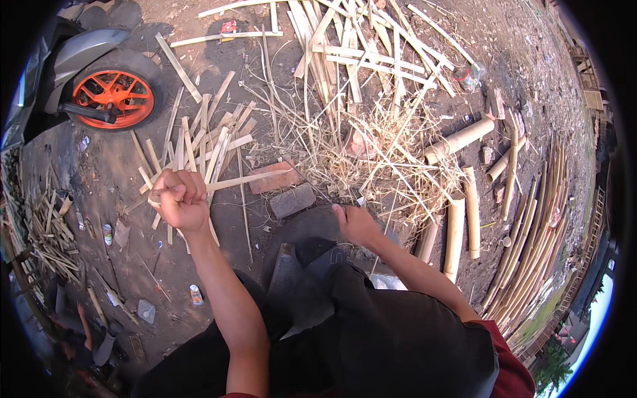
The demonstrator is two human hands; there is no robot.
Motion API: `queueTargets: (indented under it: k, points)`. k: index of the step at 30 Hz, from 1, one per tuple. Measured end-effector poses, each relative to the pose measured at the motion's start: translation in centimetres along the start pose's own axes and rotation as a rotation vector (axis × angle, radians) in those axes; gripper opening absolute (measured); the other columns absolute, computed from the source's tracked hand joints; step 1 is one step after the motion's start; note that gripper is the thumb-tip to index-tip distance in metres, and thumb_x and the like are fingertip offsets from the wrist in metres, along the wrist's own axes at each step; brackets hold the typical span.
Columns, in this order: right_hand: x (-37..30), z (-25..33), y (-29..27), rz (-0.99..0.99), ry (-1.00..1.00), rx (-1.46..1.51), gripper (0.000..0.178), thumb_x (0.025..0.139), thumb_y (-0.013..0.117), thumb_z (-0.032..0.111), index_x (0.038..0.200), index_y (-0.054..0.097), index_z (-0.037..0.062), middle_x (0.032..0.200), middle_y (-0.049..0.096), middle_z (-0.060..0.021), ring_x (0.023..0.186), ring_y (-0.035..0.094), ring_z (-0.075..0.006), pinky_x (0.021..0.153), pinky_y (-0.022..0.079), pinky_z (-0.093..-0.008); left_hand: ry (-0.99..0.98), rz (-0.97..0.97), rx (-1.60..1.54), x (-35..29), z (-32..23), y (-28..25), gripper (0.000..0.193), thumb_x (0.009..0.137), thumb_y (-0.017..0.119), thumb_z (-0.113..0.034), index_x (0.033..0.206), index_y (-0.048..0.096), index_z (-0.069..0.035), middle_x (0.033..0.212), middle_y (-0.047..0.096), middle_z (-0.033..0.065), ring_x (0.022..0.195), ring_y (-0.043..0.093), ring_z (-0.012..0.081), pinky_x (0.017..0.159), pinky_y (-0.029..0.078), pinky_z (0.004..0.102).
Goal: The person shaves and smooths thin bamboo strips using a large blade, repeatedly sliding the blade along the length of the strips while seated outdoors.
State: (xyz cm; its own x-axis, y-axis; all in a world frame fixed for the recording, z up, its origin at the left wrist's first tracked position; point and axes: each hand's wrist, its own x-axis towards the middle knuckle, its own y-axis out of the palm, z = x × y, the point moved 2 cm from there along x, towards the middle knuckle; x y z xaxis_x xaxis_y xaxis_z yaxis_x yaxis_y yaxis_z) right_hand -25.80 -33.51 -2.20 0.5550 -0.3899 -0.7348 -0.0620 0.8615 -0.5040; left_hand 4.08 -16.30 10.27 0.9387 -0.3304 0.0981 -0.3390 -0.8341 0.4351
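The left hand [180, 199], at centre left of the frame, has its grip pressed together in a fist around a thin pale split bamboo strip [242, 180] that runs rightward from the fist across a reddish brick [275, 178] toward the tangle of dry bamboo shavings [371, 159] at centre. The right hand [355, 224], at centre, rests low near a grey stone block [292, 200]; its fingers are turned away from the camera, so I cannot tell whether its grip is spread or pinching anything. Risks, as judged: the strip's split edges look sharp and could cut the bare palm if it slides through the fist; the slender strip could snap or whip under bending. Loose flat bamboo slats [199, 142] and round pale bamboo culm sections [458, 229] at right lie close about the person's legs on the bare earth ground [119, 172], a trip and roll hazard. A motorcycle wheel with an orange rim [114, 98] stands at upper left, well apart.
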Motion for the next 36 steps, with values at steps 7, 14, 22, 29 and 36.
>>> queueTargets:
  k: [7,14,22,29,36]
  points:
    - [0.7,-3.7,2.4,-0.037,0.016,-0.142,0.068,0.105,0.038,0.050,0.080,0.067,-0.0071,0.087,0.066,-0.0350,0.088,0.065,-0.0531,0.083,0.050,-0.0584,0.015,-0.040,0.021,0.0,0.0,-0.3,0.026,0.078,0.047,-0.010,0.060,0.029,-0.010,0.047,0.028,0.0022,0.040,0.019,0.0097,0.036,0.022,0.0279]
    - [2.8,-4.2,3.5,-0.014,0.001,-0.148,0.065,0.105,0.039,0.048,0.085,0.071,-0.0058,0.089,0.066,-0.0370,0.089,0.064,-0.0543,0.087,0.050,-0.0588,-0.032,0.007,0.039,0.7,0.4,1.2,0.025,0.078,0.047,-0.010,0.061,0.028,-0.011,0.049,0.026,0.0005,0.042,0.018,0.0097,0.038,0.022,0.0280]
    - [2.2,-3.5,2.0,0.005,0.009,-0.131,0.070,0.106,0.035,0.049,0.090,0.071,-0.0090,0.090,0.067,-0.0347,0.094,0.065,-0.0530,0.091,0.050,-0.0572,-0.046,0.068,0.059,1.2,0.8,1.8,0.026,0.079,0.048,-0.010,0.061,0.030,-0.011,0.049,0.028,0.0009,0.041,0.019,0.0099,0.037,0.021,0.0291]
    - [-1.1,2.8,-0.4,0.014,-0.077,0.141,0.067,0.106,0.038,0.049,0.092,0.068,-0.0087,0.088,0.067,-0.0342,0.090,0.064,-0.0525,0.085,0.049,-0.0579,0.025,-0.187,0.077,1.3,0.6,1.2,0.028,0.079,0.047,-0.008,0.059,0.028,-0.010,0.048,0.028,0.0017,0.037,0.023,0.0097,0.036,0.021,0.0276]
    - [-0.9,3.5,0.8,-0.007,-0.203,0.140,0.060,0.106,0.044,0.043,0.081,0.064,-0.0078,0.081,0.065,-0.0339,0.081,0.063,-0.0527,0.077,0.049,-0.0569,0.109,-0.580,0.256,1.7,1.6,3.8,0.026,0.082,0.049,-0.010,0.060,0.036,-0.007,0.050,0.031,0.0025,0.038,0.028,0.0118,0.034,0.023,0.0289]
